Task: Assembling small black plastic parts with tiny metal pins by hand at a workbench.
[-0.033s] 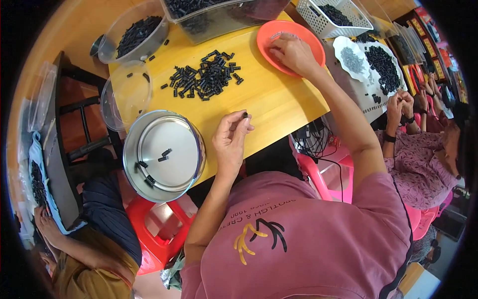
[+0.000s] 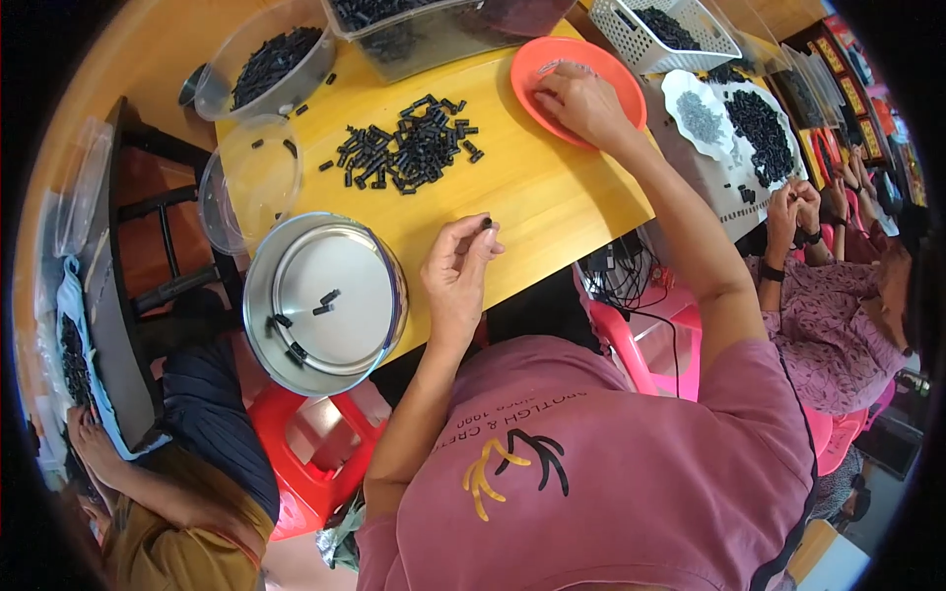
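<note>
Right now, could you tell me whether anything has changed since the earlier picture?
Nothing visibly changed. The left hand still pinches a small black piece over the yellow table, and the right hand still rests in the orange plate.

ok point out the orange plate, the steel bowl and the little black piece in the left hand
orange plate point(image 2: 548, 57), head view, bare left rim
steel bowl point(image 2: 335, 281), head view, bare inner bottom
black piece point(image 2: 487, 224), head view, its middle, at the left hand's fingertips

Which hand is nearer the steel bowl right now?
Left. The left hand, pinching a small black piece, hovers just right of the steel bowl. The right hand is far off, resting in the orange plate across the table.
</note>
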Available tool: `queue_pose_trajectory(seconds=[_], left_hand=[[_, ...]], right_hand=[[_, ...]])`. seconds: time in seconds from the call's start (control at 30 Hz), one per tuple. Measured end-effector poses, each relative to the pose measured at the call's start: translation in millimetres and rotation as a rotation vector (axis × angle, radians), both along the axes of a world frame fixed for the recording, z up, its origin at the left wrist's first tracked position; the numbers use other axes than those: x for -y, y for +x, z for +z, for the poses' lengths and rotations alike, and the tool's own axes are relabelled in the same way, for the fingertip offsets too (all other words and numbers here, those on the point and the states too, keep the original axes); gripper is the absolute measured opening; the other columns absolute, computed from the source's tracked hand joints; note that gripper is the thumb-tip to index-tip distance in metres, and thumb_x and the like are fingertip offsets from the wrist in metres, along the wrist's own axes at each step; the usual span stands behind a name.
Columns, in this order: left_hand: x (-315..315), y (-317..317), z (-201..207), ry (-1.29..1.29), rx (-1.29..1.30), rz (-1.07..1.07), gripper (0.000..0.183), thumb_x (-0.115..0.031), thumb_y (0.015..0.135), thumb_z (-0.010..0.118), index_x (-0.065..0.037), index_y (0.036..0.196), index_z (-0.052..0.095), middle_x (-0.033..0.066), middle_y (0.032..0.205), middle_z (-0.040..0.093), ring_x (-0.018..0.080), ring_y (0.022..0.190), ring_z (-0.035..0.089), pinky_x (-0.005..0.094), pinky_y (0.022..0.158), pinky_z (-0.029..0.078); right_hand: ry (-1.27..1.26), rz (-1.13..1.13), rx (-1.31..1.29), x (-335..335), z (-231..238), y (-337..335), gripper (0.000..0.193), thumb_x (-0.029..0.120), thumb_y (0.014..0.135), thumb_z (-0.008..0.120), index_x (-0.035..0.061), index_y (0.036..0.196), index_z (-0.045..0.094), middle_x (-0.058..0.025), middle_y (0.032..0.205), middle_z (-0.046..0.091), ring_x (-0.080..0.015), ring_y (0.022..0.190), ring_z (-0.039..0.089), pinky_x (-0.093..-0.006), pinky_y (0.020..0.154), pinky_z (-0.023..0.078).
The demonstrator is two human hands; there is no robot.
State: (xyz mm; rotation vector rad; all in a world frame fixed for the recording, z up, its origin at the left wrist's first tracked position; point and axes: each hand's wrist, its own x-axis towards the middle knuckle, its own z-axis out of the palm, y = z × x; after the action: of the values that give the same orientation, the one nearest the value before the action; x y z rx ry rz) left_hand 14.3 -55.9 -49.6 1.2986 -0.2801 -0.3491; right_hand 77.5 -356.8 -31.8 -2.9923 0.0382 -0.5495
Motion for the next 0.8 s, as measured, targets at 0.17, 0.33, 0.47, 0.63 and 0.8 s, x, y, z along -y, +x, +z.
queue_pose_trajectory(seconds=[0.17, 0.33, 0.47, 0.63, 0.8], left_hand=[[-1, 1, -3, -0.022, -0.016, 0.007, 0.02, -0.005, 0.096, 0.063, 0.003, 0.114, 0.062, 0.0095, 0.099, 0.068, 0.0134, 0.082, 0.066, 0.0257, 0.076, 0.053], [0, 0, -2, -0.039, -0.003, -0.007, 0.019, -0.005, 0.096, 0.063, 0.002, 0.114, 0.063, 0.0083, 0.099, 0.068, 0.013, 0.082, 0.066, 0.0255, 0.076, 0.053], [1, -1, -3, -0.058, -0.02, 0.009, 0.016, 0.002, 0.094, 0.064, 0.003, 0.109, 0.064, 0.0067, 0.096, 0.066, 0.0119, 0.08, 0.065, 0.0256, 0.074, 0.055], [0, -1, -5, -0.049, 0.021, -0.015, 0.019, -0.003, 0.095, 0.064, 0.002, 0.114, 0.063, 0.0064, 0.099, 0.068, 0.0119, 0.084, 0.066, 0.0255, 0.076, 0.054], [0, -1, -4, -0.035, 0.028, -0.006, 0.017, 0.003, 0.093, 0.063, 0.004, 0.11, 0.064, 0.0064, 0.097, 0.065, 0.0119, 0.081, 0.065, 0.0251, 0.075, 0.054]], right_hand=[[0.446, 0.037, -0.007, -24, 18, -17, 0.026, 0.028, 0.089, 0.069, 0.0038, 0.098, 0.072, -0.0088, 0.091, 0.07, -0.022, 0.079, 0.067, -0.037, 0.07, 0.053], [1.423, 0.241, -0.324, -97, 37, -74, 0.014, 0.014, 0.096, 0.067, 0.0032, 0.104, 0.07, 0.0007, 0.096, 0.07, -0.0055, 0.085, 0.062, -0.0227, 0.077, 0.05], [1.583, 0.282, -0.383, -122, 23, -90, 0.012, 0.013, 0.095, 0.068, 0.0045, 0.102, 0.071, 0.003, 0.096, 0.066, -0.0016, 0.074, 0.054, -0.0191, 0.061, 0.041], [1.657, 0.242, -0.38, -124, 16, -93, 0.012, 0.009, 0.095, 0.067, 0.001, 0.103, 0.066, -0.0031, 0.095, 0.07, -0.0092, 0.09, 0.065, -0.0259, 0.083, 0.053], [1.644, 0.177, -0.524, -121, 28, -90, 0.015, 0.017, 0.093, 0.072, 0.0049, 0.098, 0.066, 0.0005, 0.087, 0.067, -0.0048, 0.077, 0.06, -0.0209, 0.067, 0.048]])
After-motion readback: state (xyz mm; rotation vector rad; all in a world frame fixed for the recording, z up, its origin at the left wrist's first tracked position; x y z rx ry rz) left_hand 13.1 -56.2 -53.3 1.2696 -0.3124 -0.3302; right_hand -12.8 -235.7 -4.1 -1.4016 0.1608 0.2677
